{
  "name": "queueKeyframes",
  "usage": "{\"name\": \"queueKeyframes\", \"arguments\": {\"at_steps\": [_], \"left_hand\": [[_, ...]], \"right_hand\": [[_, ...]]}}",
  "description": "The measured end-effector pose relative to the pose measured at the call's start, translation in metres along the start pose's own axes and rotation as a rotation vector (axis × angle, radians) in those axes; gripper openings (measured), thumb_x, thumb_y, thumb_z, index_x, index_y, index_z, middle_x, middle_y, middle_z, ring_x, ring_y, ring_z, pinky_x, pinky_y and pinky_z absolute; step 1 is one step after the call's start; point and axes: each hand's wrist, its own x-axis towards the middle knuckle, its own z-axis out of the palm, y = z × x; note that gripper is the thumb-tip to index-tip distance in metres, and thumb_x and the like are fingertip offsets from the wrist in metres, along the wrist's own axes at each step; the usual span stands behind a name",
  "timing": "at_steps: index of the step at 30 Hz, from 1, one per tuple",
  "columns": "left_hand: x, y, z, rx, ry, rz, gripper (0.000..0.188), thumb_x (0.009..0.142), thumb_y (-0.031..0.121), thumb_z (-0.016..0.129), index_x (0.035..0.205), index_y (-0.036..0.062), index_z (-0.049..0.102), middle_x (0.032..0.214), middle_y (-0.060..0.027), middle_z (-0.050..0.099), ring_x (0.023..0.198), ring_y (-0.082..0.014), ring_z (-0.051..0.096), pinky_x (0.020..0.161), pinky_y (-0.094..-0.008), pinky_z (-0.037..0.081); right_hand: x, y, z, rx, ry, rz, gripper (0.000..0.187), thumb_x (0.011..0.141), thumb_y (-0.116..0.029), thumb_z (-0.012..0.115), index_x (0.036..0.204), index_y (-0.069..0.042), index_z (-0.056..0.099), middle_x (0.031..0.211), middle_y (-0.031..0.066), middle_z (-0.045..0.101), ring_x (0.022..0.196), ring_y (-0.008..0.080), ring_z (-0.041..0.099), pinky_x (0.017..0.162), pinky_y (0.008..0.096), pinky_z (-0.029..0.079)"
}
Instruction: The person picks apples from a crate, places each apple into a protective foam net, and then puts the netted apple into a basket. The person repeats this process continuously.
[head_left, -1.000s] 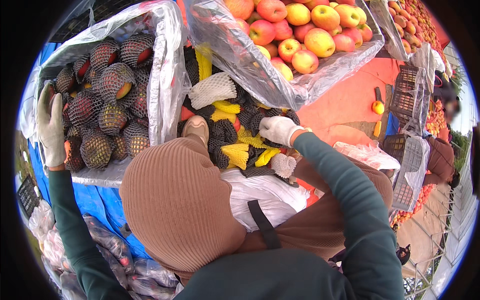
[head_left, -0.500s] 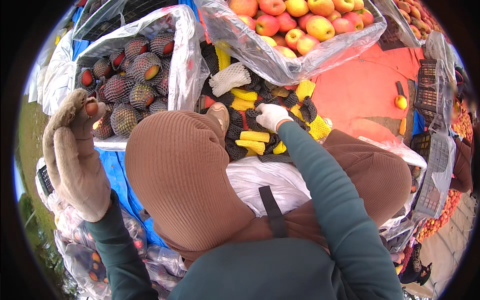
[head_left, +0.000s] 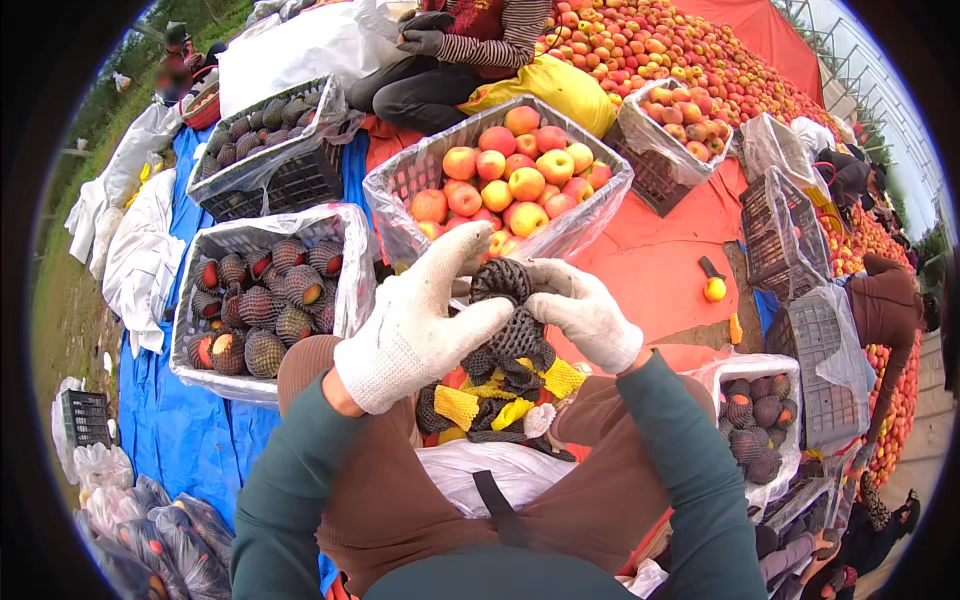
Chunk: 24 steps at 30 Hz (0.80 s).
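Observation:
In front of me, my right hand (head_left: 588, 312), in a white knit glove, pinches a black foam fruit net (head_left: 503, 282) that is bunched up at its top. My left hand (head_left: 420, 315), gloved too, is at the net's left side with thumb and fingers apart; whether the thumb touches the net I cannot tell. Below both hands, a heap of black and yellow foam nets (head_left: 457, 405) lies between my knees. Just beyond is a plastic-lined crate (head_left: 395, 195) of red and yellow apples (head_left: 527, 184). A lined crate (head_left: 357, 250) of apples in black nets (head_left: 293, 325) is at my left.
Another crate of netted fruit (head_left: 757, 415) is by my right knee. Black crates (head_left: 785, 235) line the right side. A co-worker (head_left: 480, 45) sits beyond the apple crate, near a large apple pile (head_left: 640, 45). A knife (head_left: 711, 268) lies on the red sheet (head_left: 650, 290).
My right hand has risen from the heap with a black foam net. My left hand has come from the far left to the net. The view has tilted up.

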Motion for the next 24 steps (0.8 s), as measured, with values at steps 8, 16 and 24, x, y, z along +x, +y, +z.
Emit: {"name": "queueKeyframes", "arguments": {"at_steps": [8, 16, 24], "left_hand": [[0.039, -0.025, 0.035, -1.123, -0.156, -0.289, 0.031, 0.081, 0.010, 0.059, 0.108, -0.0017, 0.050, 0.102, -0.0108, 0.059, 0.094, -0.0196, 0.059, 0.084, -0.0351, 0.049], [0.040, -0.037, 0.044, -1.485, -0.233, -0.375, 0.042, 0.081, 0.022, 0.058, 0.115, 0.0002, 0.049, 0.099, -0.0092, 0.059, 0.078, -0.0158, 0.059, 0.071, -0.0301, 0.048], [0.054, -0.061, 0.034, -1.299, -0.309, -0.272, 0.046, 0.081, 0.023, 0.061, 0.118, -0.0004, 0.046, 0.103, -0.0075, 0.058, 0.077, -0.0128, 0.056, 0.069, -0.0272, 0.046]], "right_hand": [[-0.015, -0.005, -0.008, 0.525, 0.314, -0.217, 0.023, 0.086, -0.005, 0.049, 0.108, 0.002, 0.050, 0.100, 0.0074, 0.058, 0.090, 0.0131, 0.057, 0.081, 0.0262, 0.047], [0.007, 0.001, -0.013, 0.623, 0.451, -0.225, 0.016, 0.088, -0.008, 0.049, 0.101, 0.000, 0.054, 0.092, 0.0051, 0.058, 0.081, 0.0110, 0.057, 0.074, 0.0236, 0.048], [0.037, 0.003, -0.010, 0.355, 0.612, -0.303, 0.017, 0.086, -0.006, 0.054, 0.101, 0.001, 0.054, 0.090, 0.0023, 0.057, 0.080, 0.0078, 0.054, 0.073, 0.0206, 0.045]]}}
